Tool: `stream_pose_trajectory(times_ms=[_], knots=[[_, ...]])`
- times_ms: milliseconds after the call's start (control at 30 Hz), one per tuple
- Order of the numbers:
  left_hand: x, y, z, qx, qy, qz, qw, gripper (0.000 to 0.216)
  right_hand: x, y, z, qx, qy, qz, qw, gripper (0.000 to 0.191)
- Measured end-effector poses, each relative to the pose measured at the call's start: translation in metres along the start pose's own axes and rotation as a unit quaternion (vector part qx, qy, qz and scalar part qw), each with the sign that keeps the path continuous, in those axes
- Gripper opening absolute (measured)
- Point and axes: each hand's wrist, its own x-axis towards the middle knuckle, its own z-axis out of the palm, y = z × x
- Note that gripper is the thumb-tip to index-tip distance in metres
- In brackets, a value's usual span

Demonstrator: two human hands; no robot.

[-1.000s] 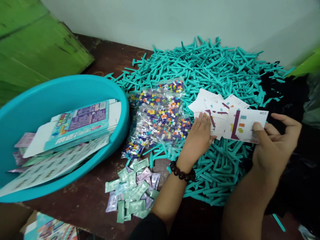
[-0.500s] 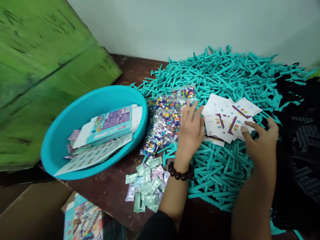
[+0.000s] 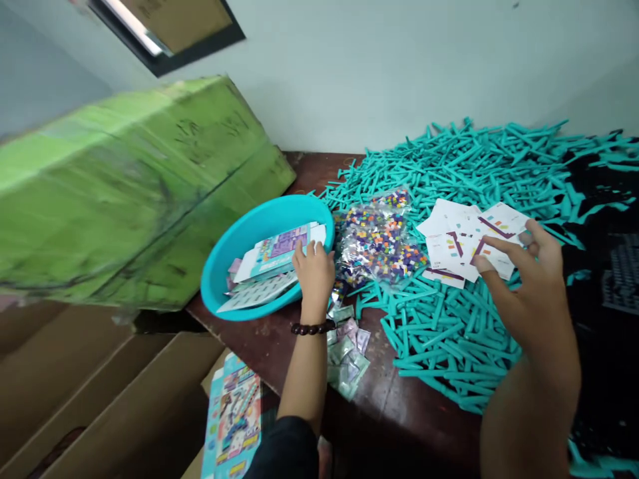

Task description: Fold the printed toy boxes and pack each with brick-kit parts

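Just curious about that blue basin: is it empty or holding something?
Holding things. The basin has flattened printed boxes and sheets lying in it, and the left hand rests on the top box.

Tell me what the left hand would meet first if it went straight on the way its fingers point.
The flat printed carton lying in the teal basin. The left hand points up and left across the rim and reaches the carton's near edge, perhaps touching it, though depth is unclear.

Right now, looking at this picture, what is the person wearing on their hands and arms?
Both hands are bare, without gloves. The left hand has a bracelet of dark round beads at the wrist and a black sleeve near the elbow. The right hand and forearm are uncovered.
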Motion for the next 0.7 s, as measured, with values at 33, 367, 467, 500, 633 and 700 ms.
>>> stream_pose_trajectory(times_ms=[33,367,467,500,633,700], knots=[[-0.003,-0.006,0.001,0.013,-0.011,0.010,1.000,0.034,-0.001,-0.001,0.000,0.004,0.001,-0.004,1.000,0.042],[-0.049,-0.097,-0.017,0.051,-0.006,0.063,0.997,0.033,-0.011,-0.001,-0.005,-0.036,-0.021,-0.121,0.992,0.053],[-0.073,-0.156,-0.027,0.053,0.009,0.044,0.998,0.031,-0.010,0.002,-0.007,-0.048,-0.030,-0.140,0.989,0.060],[-0.081,-0.173,-0.032,0.053,0.010,0.044,0.998,0.030,-0.011,0.004,-0.007,-0.049,-0.034,-0.141,0.988,0.060],[-0.109,-0.222,-0.052,0.039,0.001,0.048,0.998,0.027,-0.013,0.014,-0.003,-0.044,-0.042,-0.154,0.986,0.057],[-0.125,-0.237,-0.060,0.001,0.000,0.016,1.000,0.031,-0.014,0.019,-0.001,-0.047,-0.054,-0.150,0.986,0.055]])
